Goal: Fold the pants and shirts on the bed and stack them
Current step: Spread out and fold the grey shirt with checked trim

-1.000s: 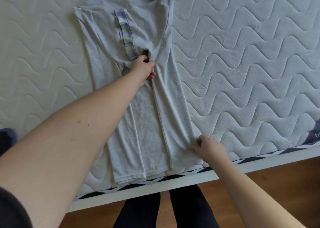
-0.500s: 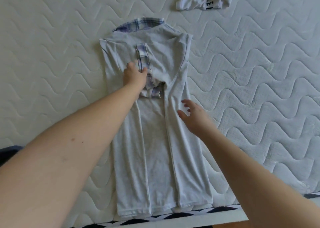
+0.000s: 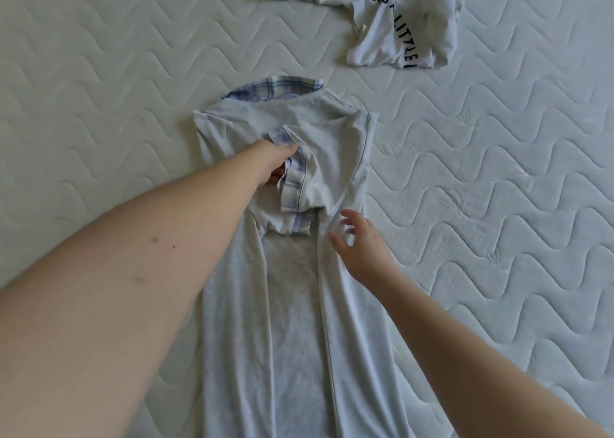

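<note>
On the left, the left hand (image 3: pixel 270 163) lies on the upper part of the grey shirt (image 3: pixel 292 304), its forearm coming in from the lower left. Its fingers are curled around the plaid-trimmed sleeve cuff (image 3: pixel 292 185): the thumb lies on top of the fabric at the cuff's upper end, and the other fingertips are tucked under the cuff's left edge, so the cuff sits just right of the knuckles and is clamped between thumb and fingers.

The shirt lies flat on the quilted mattress (image 3: pixel 99 88), its long axis running away from the person: the plaid collar (image 3: pixel 272 90) points to the far side and the hem runs out of view at the bottom edge. Both side panels are folded inward, leaving a narrow strip of darker grey between them that runs down from just below the cuff. The collar lies well beyond the left fingers; the folded sleeve (image 3: pixel 329 158) lies to their right.

Right of centre, the right hand (image 3: pixel 360 241) is over the right folded panel, just below the sleeve's lower corner. Its fingers are spread apart and lightly bent, holding nothing; whether the tips touch the cloth I cannot tell. The panel's inner edge runs just left of these fingers.

Far up on the right, well beyond both hands, a crumpled white garment (image 3: pixel 398 29) with black lettering lies on the mattress.
</note>
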The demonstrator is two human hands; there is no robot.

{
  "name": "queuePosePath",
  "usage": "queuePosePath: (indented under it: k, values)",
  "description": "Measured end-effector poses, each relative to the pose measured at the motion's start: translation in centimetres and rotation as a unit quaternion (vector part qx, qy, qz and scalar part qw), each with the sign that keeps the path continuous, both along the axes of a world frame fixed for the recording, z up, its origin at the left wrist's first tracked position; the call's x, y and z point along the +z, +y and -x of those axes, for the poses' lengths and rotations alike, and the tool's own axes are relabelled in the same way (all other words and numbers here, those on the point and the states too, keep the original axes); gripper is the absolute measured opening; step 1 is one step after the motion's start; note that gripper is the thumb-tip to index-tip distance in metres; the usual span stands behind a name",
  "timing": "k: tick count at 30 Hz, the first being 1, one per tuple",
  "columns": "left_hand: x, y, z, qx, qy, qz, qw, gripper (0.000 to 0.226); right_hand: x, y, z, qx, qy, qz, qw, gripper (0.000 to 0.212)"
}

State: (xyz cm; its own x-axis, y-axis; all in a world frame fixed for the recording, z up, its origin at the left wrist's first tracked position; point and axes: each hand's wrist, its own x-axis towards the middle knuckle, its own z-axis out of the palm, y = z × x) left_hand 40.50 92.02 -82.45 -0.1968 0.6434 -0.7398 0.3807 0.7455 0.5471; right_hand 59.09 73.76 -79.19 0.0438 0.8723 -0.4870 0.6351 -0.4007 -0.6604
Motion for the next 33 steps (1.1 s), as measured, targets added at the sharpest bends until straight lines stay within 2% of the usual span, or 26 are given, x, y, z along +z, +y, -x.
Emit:
queuePosePath:
  k: [2,5,9,12,16,20,24,28,30,33]
  values:
    - [0.2,0.2,-0.2,-0.025,0.015,-0.013,0.999,0.047,0.1,0.7,0.4,-0.008,-0.003,-0.005,1.0,0.052]
    - [1.2,-0.4,0.3,-0.009,0.005,-0.126,0.992,0.016,0.4,1.5,1.0,-0.02,-0.005,-0.01,1.0,0.055]
    - [2.5,-2.6,2.7,0.022,-0.01,-0.236,0.972,0.012,0.9,2.8,1.6,-0.013,-0.018,-0.022,1.0,0.057]
    - [2.6,-5.1,4.8,-0.013,0.077,-0.281,0.956,0.018,0.8,4.2,2.1,-0.005,-0.039,-0.025,0.999,0.059]
    - [0.9,-6.5,6.2,-0.063,0.155,-0.276,0.947,0.018,0.2,6.1,2.3,0.014,-0.066,-0.036,0.997,0.059]
    - [0.1,-4.0,5.4,-0.006,0.076,-0.255,0.964,0.045,-0.3,7.7,1.8,0.041,-0.09,-0.038,0.994,0.059]
    - [0.0,-0.3,3.8,-0.113,0.073,-0.204,0.97,0.067,-0.6,8.1,1.5,0.086,-0.119,-0.064,0.987,0.055]
    - [0.2,0.7,3.5,-0.222,0.176,-0.211,0.936,0.044,-0.7,6.6,3.1,0.148,-0.179,-0.145,0.962,0.043]
    - [0.4,0.5,3.6,-0.203,0.154,-0.229,0.939,0.038,-0.7,5.7,4.6,0.207,-0.185,-0.185,0.943,0.041]
    - [0.9,0.1,4.1,-0.136,0.073,-0.235,0.96,0.032,-1.3,5.1,6.6,0.28,-0.218,-0.268,0.896,0.039]
